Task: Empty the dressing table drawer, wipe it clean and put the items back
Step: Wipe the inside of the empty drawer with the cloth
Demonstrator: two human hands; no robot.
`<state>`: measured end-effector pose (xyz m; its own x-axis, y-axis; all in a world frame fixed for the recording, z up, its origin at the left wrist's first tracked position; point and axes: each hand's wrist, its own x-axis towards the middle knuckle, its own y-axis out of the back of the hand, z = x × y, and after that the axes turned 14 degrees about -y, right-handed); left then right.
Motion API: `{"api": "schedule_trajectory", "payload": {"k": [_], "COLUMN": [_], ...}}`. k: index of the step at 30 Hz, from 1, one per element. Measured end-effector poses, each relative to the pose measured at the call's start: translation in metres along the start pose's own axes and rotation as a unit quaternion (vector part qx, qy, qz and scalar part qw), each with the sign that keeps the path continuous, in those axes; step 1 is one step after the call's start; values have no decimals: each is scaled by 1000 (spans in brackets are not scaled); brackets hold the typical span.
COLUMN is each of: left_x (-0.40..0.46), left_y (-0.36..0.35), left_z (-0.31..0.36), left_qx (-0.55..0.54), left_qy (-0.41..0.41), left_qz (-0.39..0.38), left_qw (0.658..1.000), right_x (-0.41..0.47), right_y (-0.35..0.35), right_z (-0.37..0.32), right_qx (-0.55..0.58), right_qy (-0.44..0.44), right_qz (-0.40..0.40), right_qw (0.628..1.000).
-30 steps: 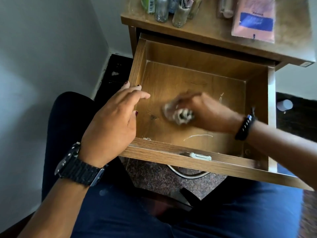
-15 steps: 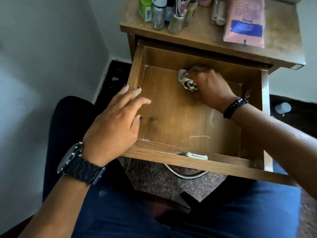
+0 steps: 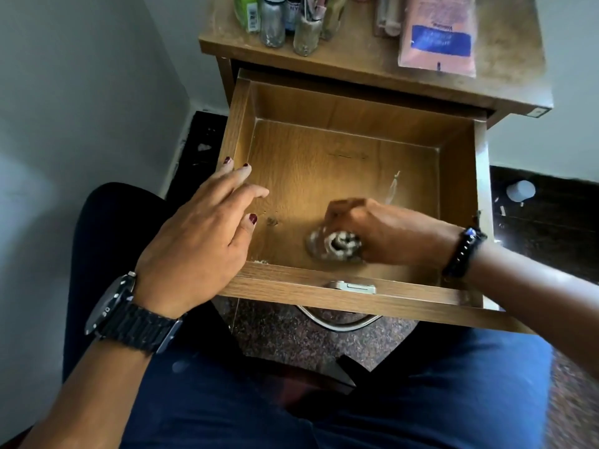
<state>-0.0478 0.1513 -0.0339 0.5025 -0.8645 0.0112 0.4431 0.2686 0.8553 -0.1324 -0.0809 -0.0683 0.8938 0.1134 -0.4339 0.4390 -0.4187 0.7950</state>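
Right hand (image 3: 382, 231) blurred, fingers curled round crumpled cloth (image 3: 334, 246) near drawer (image 3: 356, 102) front wall; cloth detail unreadable. Left hand (image 3: 194, 241) fingers spread on drawer's left rim.

No legible text; pink packet's (image 3: 438, 34) blue label blurred

Head view, steeply down, close above drawer (image 3: 340, 176)

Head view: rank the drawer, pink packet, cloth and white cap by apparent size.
1. drawer
2. pink packet, partly cut off by the frame
3. cloth, bunched in the right hand
4. white cap, farther away
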Motion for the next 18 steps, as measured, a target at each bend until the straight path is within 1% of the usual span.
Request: {"api": "schedule_trajectory", "payload": {"k": [2, 5, 7, 8, 10, 12, 13, 15, 18], "left_x": [0, 0, 1, 1, 1, 0, 0, 0, 0], "left_y": [0, -1, -1, -1, -1, -2, -2, -2, -3], "left_z": [0, -1, -2, -2, -1, -1, -1, -1, -2], "left_qx": [1, 6, 9, 9, 10, 9, 8, 8, 7], "left_qy": [0, 0, 0, 0, 1, 3, 4, 3, 6], "left_qz": [-1, -7, -10, -11, -12, -15, -17, -20, -20], "left_qw": [1000, 1000, 1000, 1000, 1000, 1000, 1000, 1000, 1000], "right_x": [16, 36, 41, 41, 38, 28, 21, 4, -21], "right_y": [7, 28, 38, 40, 35, 29, 27, 20, 10], "right_z": [18, 48, 52, 50, 47, 44, 39, 26, 3], "right_qx": [-10, -67, -79, -87, -94, -67, -52, -31, -12], "right_qy": [-52, -165, -182, -180, -168, -153, -146, -134, -122], "right_qz": [75, 206, 254, 260, 260, 238, 212, 135, 15], "right_qw": [996, 962, 947, 945, 946, 957, 965, 981, 992]}}
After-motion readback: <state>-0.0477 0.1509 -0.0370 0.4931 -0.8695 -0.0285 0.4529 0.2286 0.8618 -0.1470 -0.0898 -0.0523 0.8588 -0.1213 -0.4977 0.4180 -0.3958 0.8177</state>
